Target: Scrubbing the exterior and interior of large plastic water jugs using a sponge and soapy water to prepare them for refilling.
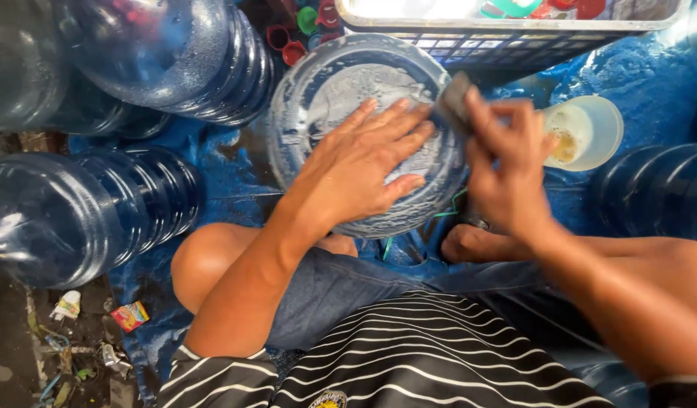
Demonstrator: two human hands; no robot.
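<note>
Around you lie several big blue water bottles: one on its side at your left [76, 215], more stacked at the top left [175, 53], and another at the right edge [658, 189]. They rest on a wet blue tarp [651, 83] spread over the floor. Straight in front of you, between your knees, stands the soapy bottle [318, 91] you are working on, its round base turned up toward you and coated with white suds. Beyond it sits a grey plastic crate [515, 38] with small coloured caps inside and more red and green caps [288, 38] beside it.

Your left hand [363, 166] lies flat on the soapy bottle's base, fingers spread wide and palm pressed down, gripping nothing. Your right hand [507, 166] is closed around a dark scrubbing pad [453, 102], pinching it against the bottle's upper right rim. Just to the right of that hand stands a small pale plastic cup [590, 128] with a little yellowish liquid in it. At the lower left, scraps of litter [129, 316] lie on the dirty floor past the tarp's edge.
</note>
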